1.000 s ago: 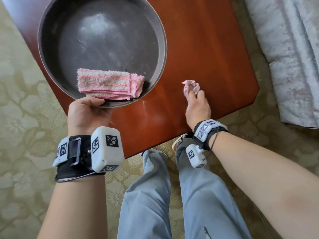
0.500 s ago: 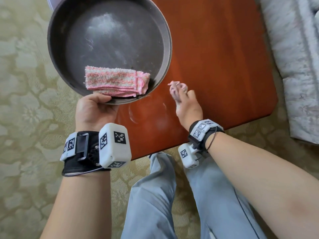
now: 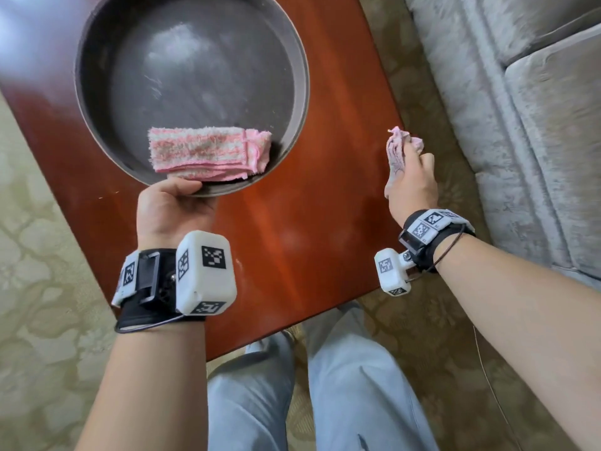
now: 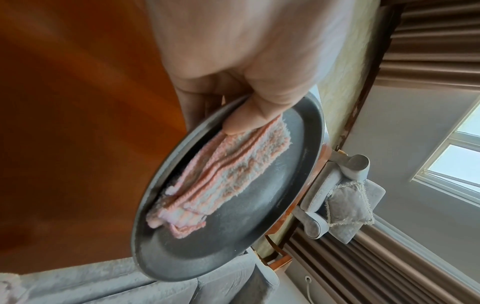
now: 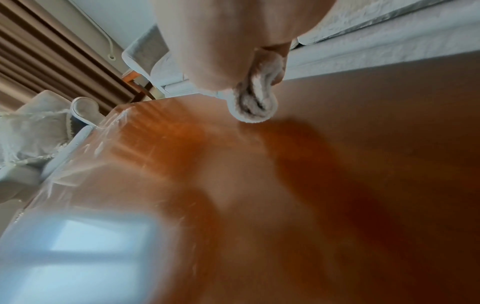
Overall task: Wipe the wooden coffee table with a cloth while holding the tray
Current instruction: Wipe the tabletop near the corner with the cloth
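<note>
My left hand (image 3: 175, 203) grips the near rim of a round dark grey tray (image 3: 195, 37), held above the reddish wooden coffee table (image 3: 292, 239). The thumb (image 4: 249, 117) lies over the rim onto a folded pink-and-white striped towel (image 3: 208, 153) (image 4: 226, 172) inside the tray (image 4: 259, 242). My right hand (image 3: 411, 180) grips a small crumpled pink cloth (image 3: 398, 148) at the table's right edge. The bunched cloth (image 5: 255, 102) sticks out below the curled fingers and meets the table top (image 5: 311, 195).
A grey velvet sofa (image 3: 520, 109) runs close along the table's right side. Patterned pale carpet (image 3: 42, 288) lies on the left. My legs in light blue jeans (image 3: 325, 385) stand at the table's near edge. Curtains and a window (image 4: 454, 164) appear behind.
My right hand has swept the cloth rightward from the table's middle to its right edge. The left hand still holds the tray with the towel in it.
</note>
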A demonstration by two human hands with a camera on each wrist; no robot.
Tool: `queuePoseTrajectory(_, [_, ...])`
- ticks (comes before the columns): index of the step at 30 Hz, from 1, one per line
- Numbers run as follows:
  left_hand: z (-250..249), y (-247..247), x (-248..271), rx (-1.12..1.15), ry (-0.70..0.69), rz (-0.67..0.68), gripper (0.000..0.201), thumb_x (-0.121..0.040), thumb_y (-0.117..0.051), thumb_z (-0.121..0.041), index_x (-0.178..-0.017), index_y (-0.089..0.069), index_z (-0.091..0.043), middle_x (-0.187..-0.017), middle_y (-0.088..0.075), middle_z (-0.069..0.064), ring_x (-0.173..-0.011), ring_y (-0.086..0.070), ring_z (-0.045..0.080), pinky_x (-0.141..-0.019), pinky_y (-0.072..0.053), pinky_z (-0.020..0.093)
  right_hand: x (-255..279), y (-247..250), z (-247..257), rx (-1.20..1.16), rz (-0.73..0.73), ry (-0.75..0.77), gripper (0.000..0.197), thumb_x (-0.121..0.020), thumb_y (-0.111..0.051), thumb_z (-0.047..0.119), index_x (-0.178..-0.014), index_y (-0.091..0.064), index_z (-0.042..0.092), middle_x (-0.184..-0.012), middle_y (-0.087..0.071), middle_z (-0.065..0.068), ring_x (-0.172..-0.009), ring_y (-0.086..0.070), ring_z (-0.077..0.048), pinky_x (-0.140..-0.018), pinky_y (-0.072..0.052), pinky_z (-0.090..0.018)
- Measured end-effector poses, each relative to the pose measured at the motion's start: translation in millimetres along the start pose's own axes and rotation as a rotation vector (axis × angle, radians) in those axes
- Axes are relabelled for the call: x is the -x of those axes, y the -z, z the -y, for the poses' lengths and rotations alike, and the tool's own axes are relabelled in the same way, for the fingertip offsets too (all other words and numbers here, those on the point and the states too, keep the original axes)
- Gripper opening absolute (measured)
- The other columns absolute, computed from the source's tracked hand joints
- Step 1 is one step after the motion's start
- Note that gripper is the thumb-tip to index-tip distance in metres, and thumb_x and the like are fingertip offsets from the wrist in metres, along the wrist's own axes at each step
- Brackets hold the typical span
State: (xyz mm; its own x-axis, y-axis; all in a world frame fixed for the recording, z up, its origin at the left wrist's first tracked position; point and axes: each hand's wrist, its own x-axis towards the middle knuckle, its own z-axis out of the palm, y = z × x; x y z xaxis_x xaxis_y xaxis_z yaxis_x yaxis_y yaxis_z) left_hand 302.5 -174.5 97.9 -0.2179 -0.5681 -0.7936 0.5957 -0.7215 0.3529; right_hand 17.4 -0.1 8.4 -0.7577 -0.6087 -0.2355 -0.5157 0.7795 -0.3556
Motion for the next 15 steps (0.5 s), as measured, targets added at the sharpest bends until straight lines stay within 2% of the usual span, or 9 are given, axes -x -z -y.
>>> queuePoseTrajectory(3, [9, -21, -11, 0.055, -0.009, -0.008, 0.076, -0.031, -0.053, 0.019, -0.103, -0.055, -0.004, -0.118, -0.064, 0.017, -0.114, -0.065, 0.037, -0.084, -0.059, 0.046, -23, -2, -12, 0.052, 0.013, 0.013, 0.063, -0.093, -0.056, 0.006, -0.149, -0.036, 0.028, -0.115, -0.047, -0.011, -0.081, -0.052, -0.024, -0.070, -0.041, -0.028])
queuePoseTrajectory(5, [10, -26, -16, 0.078, -0.001, -0.016, 0.075, -0.030, -0.054, 0.021, -0.100, -0.053, -0.005, -0.120, -0.061, 0.017, -0.114, -0.065, 0.038, -0.080, -0.060, 0.045, -29, -12, -13, 0.090, 0.037, 0.034, 0.066, -0.089, -0.062, 0.004, -0.147, -0.039, 0.026, -0.112, -0.047, -0.011, -0.078, -0.049, -0.021, -0.069, -0.041, -0.028])
queuePoseTrajectory(7, [7, -25, -16, 0.086, -0.013, -0.026, 0.075, -0.030, -0.054, 0.021, -0.100, -0.053, -0.005, -0.120, -0.061, 0.017, -0.109, -0.067, 0.038, -0.079, -0.060, 0.044, -27, -23, -9, 0.135, 0.077, 0.043, 0.065, -0.084, -0.067, 0.000, -0.141, -0.046, 0.022, -0.110, -0.047, -0.012, -0.076, -0.048, -0.020, -0.070, -0.042, -0.029])
queuePoseTrajectory(10, [-3, -15, -10, 0.070, -0.055, -0.050, 0.085, -0.031, -0.053, 0.018, -0.113, -0.051, -0.005, -0.122, -0.064, 0.019, -0.114, -0.066, 0.038, -0.084, -0.060, 0.045, -20, -36, 11, 0.148, 0.103, 0.094, 0.057, -0.080, -0.068, -0.005, -0.131, -0.054, 0.015, -0.109, -0.048, -0.011, -0.081, -0.051, -0.022, -0.074, -0.049, -0.033])
queuePoseTrajectory(13, [-18, 1, 0, 0.067, -0.087, -0.063, 0.086, -0.031, -0.053, 0.018, -0.115, -0.053, -0.001, -0.117, -0.067, 0.021, -0.107, -0.068, 0.040, -0.080, -0.061, 0.045, -4, -58, 51, 0.141, 0.159, 0.266, 0.054, -0.079, -0.058, -0.005, -0.131, -0.053, 0.010, -0.109, -0.049, -0.014, -0.086, -0.053, -0.028, -0.073, -0.052, -0.039])
queuePoseTrajectory(15, [-31, 16, 7, 0.083, -0.098, -0.077, 0.085, -0.031, -0.053, 0.018, -0.114, -0.054, 0.000, -0.113, -0.069, 0.021, -0.102, -0.070, 0.040, -0.076, -0.061, 0.043, 17, -81, 82, 0.156, 0.215, 0.440, 0.060, -0.077, -0.049, -0.004, -0.136, -0.050, 0.007, -0.107, -0.052, -0.016, -0.083, -0.054, -0.030, -0.066, -0.049, -0.037])
